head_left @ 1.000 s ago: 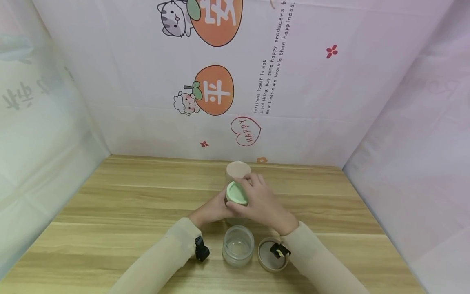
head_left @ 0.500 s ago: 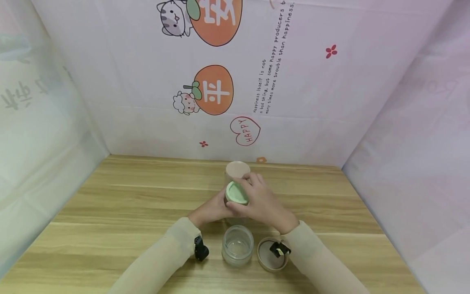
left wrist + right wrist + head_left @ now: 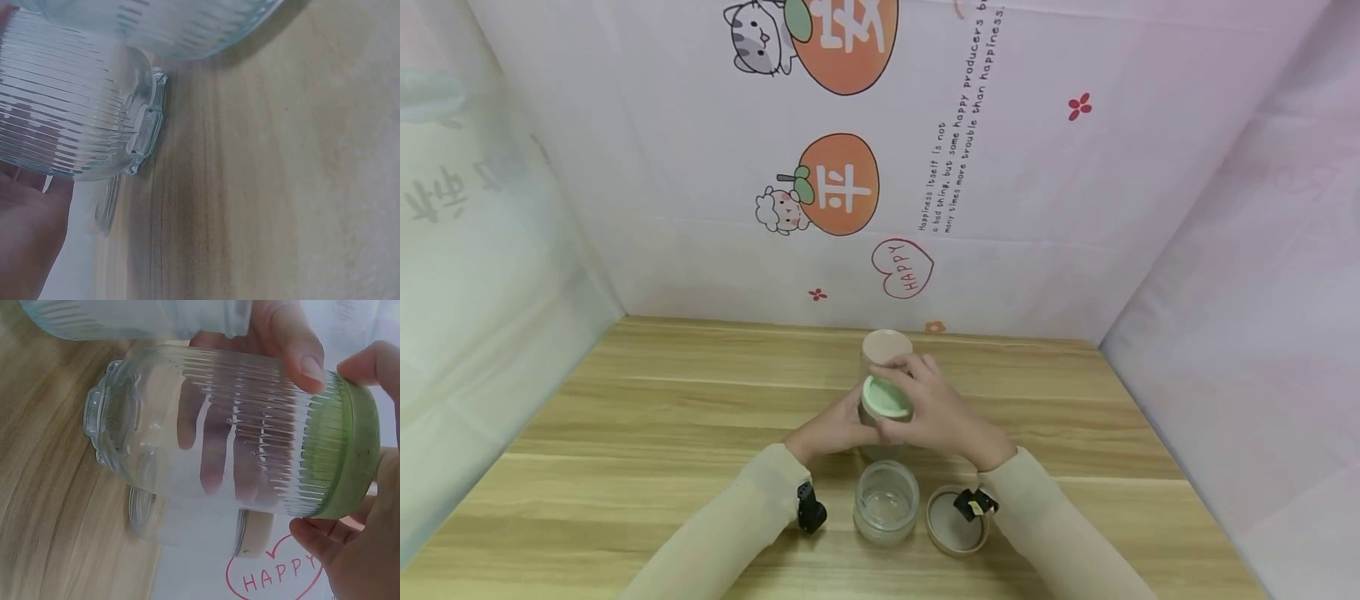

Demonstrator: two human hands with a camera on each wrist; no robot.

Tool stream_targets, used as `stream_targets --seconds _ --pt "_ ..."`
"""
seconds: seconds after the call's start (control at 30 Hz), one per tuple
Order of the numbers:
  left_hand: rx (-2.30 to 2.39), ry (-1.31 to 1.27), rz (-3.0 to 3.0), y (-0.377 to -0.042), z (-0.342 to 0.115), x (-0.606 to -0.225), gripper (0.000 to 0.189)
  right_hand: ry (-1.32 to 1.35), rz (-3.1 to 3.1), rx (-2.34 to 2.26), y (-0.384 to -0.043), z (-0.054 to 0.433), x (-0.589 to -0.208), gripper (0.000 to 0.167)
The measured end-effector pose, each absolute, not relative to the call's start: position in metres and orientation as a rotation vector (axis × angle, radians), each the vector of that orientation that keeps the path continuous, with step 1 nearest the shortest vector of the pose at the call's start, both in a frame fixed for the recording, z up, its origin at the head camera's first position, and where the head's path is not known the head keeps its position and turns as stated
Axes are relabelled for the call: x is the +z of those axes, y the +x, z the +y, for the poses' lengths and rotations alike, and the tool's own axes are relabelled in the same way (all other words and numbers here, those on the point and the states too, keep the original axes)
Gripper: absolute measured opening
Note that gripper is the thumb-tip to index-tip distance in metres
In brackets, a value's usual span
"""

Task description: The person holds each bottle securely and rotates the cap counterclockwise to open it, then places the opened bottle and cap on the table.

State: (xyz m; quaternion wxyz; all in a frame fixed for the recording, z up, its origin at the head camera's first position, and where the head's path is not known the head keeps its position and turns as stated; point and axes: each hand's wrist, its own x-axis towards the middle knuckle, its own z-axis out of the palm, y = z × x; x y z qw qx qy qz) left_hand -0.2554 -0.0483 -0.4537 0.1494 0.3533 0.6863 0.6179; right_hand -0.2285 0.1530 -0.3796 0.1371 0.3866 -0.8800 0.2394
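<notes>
My left hand [image 3: 835, 427] wraps round a clear ribbed glass jar [image 3: 250, 437], its fingers showing through the glass in the right wrist view. The jar stands on the table; from the left wrist camera its scalloped base [image 3: 147, 125] appears against the wood. On its mouth sits a green lid [image 3: 887, 397]. The thumb and fingers of my right hand [image 3: 943, 419] grip that lid at its rim. From the head view most of this jar is hidden under the lid and hands.
Close behind stands another clear jar with a pale beige lid [image 3: 887, 345]. An open glass jar [image 3: 886, 508] is in front, with a loose round lid [image 3: 953, 531] lying to its right, partly under the right wrist camera. A printed cloth [image 3: 1000, 275] walls off the wooden table's back.
My right hand's fingers and thumb have shifted slightly round the green lid, and the lid now looks a little turned. The left hand and the other jars hold their places.
</notes>
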Motion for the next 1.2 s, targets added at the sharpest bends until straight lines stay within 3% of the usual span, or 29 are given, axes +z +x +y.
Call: stream_targets --seconds 0.23,0.53,0.93,1.07,1.2 --pt "1.755 1.019 1.993 -0.256 -0.049 -0.453 0.098 1.173 -2.576 0.694 -0.229 0.153 -0.377 0.071" --pt "1.724 0.990 2.041 -0.254 -0.048 -0.453 0.088 1.291 -2.528 0.673 -0.231 0.152 -0.380 0.056" --pt "1.680 0.934 2.113 -0.251 -0.050 -0.452 0.106 1.289 -2.514 0.731 -0.229 0.145 -0.382 0.039" --pt "1.679 0.941 2.122 -0.252 -0.049 -0.453 0.102 1.265 -2.477 0.699 -0.227 0.144 -0.384 0.040" --pt "1.694 0.913 2.101 -0.254 -0.049 -0.456 0.097 1.204 -2.453 0.665 -0.226 0.142 -0.387 0.053"
